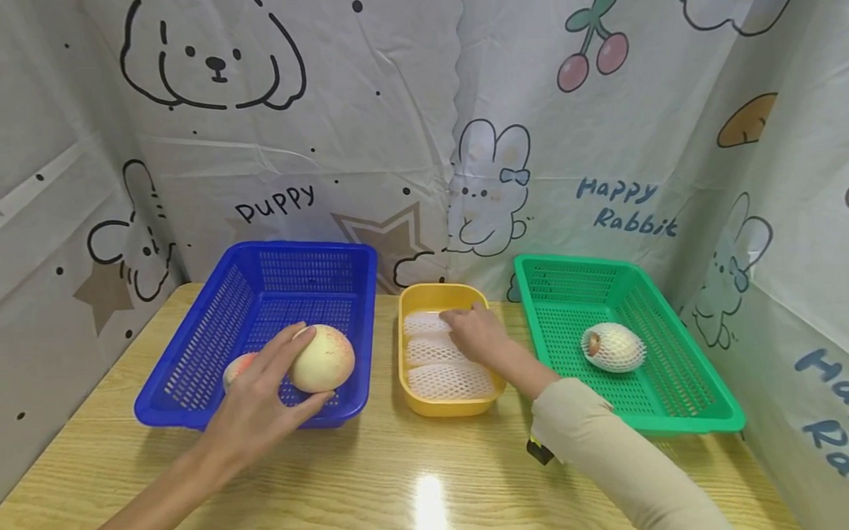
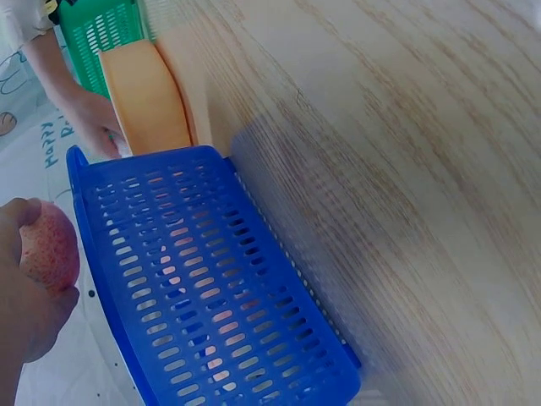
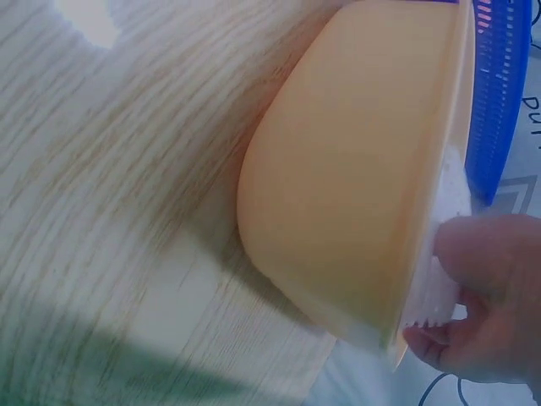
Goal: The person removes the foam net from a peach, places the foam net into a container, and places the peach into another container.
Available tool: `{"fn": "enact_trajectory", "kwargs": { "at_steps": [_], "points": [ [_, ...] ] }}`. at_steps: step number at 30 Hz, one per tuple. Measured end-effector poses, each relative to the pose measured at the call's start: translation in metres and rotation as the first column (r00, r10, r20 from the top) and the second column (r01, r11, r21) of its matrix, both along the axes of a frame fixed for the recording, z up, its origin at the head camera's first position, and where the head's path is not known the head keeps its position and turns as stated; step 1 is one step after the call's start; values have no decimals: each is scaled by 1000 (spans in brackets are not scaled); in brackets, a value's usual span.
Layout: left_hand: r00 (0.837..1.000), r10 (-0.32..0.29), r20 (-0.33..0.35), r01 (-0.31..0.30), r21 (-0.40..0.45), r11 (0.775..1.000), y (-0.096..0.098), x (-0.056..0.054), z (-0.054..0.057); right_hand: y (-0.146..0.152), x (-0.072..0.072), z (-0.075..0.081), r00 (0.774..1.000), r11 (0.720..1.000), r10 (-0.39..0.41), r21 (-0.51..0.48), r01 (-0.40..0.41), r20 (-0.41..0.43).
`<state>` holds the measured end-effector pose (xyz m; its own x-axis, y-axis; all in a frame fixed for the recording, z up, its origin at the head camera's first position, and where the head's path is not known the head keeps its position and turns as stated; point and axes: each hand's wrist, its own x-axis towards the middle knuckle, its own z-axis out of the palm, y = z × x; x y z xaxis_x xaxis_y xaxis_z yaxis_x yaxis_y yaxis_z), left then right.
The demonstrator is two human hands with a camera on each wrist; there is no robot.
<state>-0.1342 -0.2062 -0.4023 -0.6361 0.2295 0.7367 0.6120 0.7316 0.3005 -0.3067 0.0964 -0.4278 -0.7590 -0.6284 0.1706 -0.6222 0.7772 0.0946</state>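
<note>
A pale yellow peach with a pink blush [image 1: 323, 359] is between the thumb and fingers of my left hand [image 1: 259, 399], over the front of the blue basket [image 1: 367, 323]. In the left wrist view the peach [image 2: 51, 249] shows its red side, above the basket's rim. Another peach [image 1: 235, 368] lies in the basket, partly behind the hand. White foam nets [image 1: 449, 381] lie in rows in the yellow container [image 1: 448, 409]. At its far right, my right hand [image 1: 481, 338] pinches a foam net; the right wrist view shows thumb and finger on the white mesh [image 3: 435, 288].
To the right stands a green basket [image 1: 687, 422] holding one fruit in a white foam net [image 1: 616, 348]. A patterned curtain [image 1: 404, 123] hangs behind the wooden table [image 1: 377, 480]. A small black and yellow object [image 1: 539, 450] shows beneath the right sleeve.
</note>
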Motion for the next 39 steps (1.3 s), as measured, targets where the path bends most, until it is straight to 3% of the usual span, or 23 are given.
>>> {"fn": "enact_trajectory", "kwargs": {
  "at_steps": [4,9,16,24,39],
  "points": [
    [999,29,-22,-29,-5,1000,-1,-1,1,-5,3,2,984,989,-104,119,86,147],
    [1000,16,-11,-17,-21,1000,-6,-4,3,-8,3,5,924,967,-224,188,172,309],
    [999,42,4,-42,-31,999,-15,-9,1,-7,4,5,883,962,-249,212,175,398],
    [997,70,32,-69,-36,997,-25,-16,-1,-5,5,1,925,965,-205,226,136,319],
    [996,80,36,-78,-48,996,-34,-27,-2,-6,7,5,940,970,-206,181,161,270]
  ]
}}
